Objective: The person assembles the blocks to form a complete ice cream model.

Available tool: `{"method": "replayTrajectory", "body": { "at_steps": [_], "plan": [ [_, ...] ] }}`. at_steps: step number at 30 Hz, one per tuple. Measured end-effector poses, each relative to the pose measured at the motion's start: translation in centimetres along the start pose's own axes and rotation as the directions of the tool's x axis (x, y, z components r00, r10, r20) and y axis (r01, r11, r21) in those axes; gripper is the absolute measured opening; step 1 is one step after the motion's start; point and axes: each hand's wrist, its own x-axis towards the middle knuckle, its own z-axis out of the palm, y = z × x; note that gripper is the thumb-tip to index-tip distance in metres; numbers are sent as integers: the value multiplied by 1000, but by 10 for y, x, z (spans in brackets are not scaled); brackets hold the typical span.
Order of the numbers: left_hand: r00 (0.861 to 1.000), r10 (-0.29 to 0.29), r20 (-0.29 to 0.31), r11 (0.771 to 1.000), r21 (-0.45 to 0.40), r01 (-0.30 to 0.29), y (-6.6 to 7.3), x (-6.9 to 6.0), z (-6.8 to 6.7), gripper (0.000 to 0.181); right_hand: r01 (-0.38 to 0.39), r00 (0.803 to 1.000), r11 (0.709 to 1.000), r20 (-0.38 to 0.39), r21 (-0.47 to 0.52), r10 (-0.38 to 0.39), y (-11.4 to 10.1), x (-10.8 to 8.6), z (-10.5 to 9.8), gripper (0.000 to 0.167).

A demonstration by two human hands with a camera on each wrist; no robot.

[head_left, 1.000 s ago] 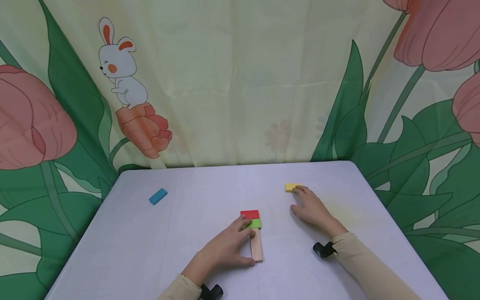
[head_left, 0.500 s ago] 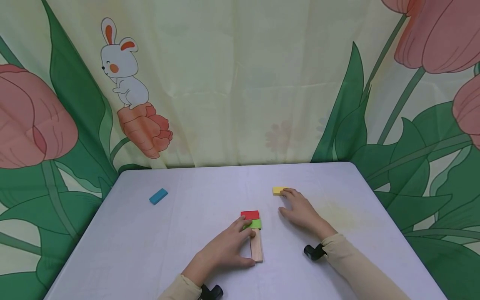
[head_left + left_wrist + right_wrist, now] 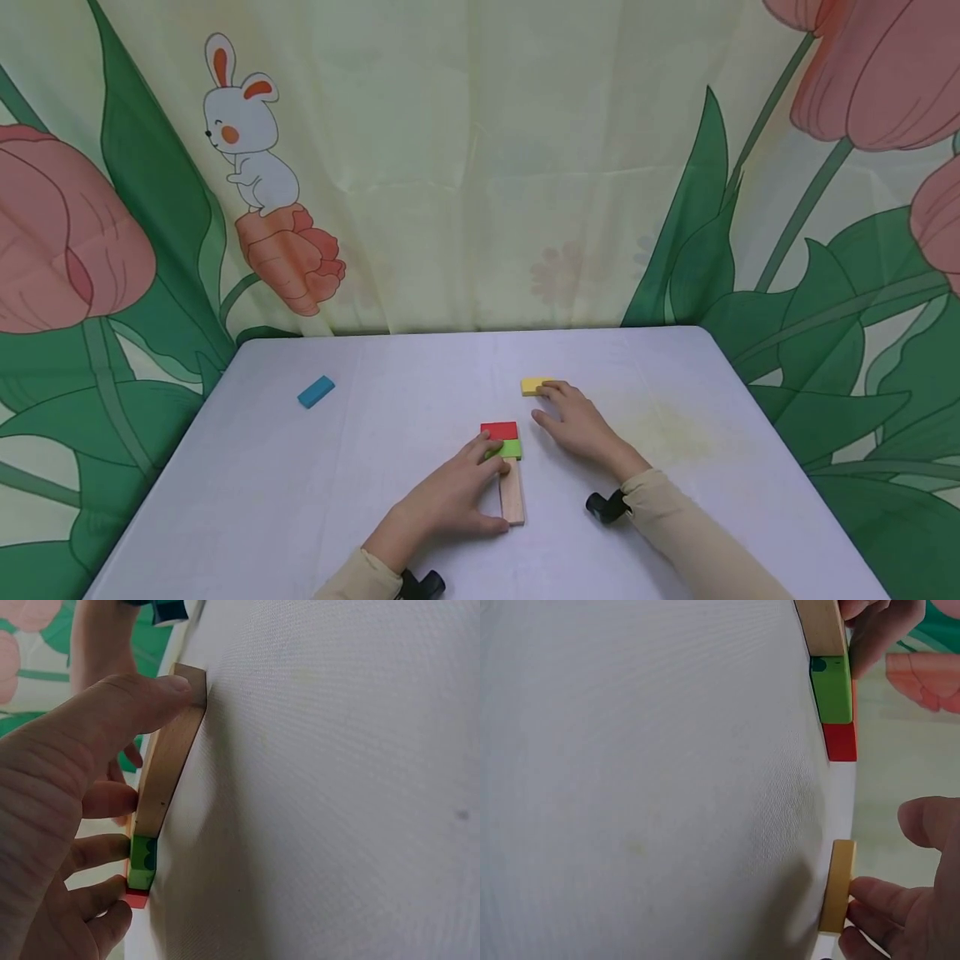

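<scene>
In the head view my left hand (image 3: 456,493) rests on a short row of blocks, its thumb at the near end of a plain wooden block (image 3: 512,496). Its fingers are spread over that block, the green block (image 3: 513,449) beyond it and the edge of the red block (image 3: 501,430) at the far end. The left wrist view has the thumb lying on the wooden block (image 3: 169,761). With extended fingertips, my right hand (image 3: 579,427) touches the right part of a yellow block (image 3: 531,386); its thumb stands apart from the block, as the right wrist view confirms.
A blue block (image 3: 317,392) lies alone at the far left of the white-covered table (image 3: 247,500). Behind the table hangs a curtain (image 3: 472,167) printed with tulips and a rabbit. Each wrist wears a small black camera (image 3: 607,506).
The yellow block has slid left and slightly nearer across the table, with my right hand's fingers on it. My left hand and the row of blocks have stayed in place.
</scene>
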Motion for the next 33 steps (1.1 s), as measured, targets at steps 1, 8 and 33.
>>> {"method": "replayTrajectory", "body": {
  "at_steps": [1, 8, 33],
  "plan": [
    [1000, -3, -1, 1000, -3, 3, 0, 0, 0, 62, 5, 1000, 1000, 2, 3, -5, -1, 0, 0, 56],
    [1000, -2, -5, 1000, 4, 2, 1, -1, -1, 61, 30, 1000, 999, -2, 20, -30, -12, 2, 5, 50],
    [999, 43, -34, 996, -79, -46, -3, 6, -9, 58, -33, 998, 929, -32, 369, 48, -32, 0, 15, 46]
  ]
}}
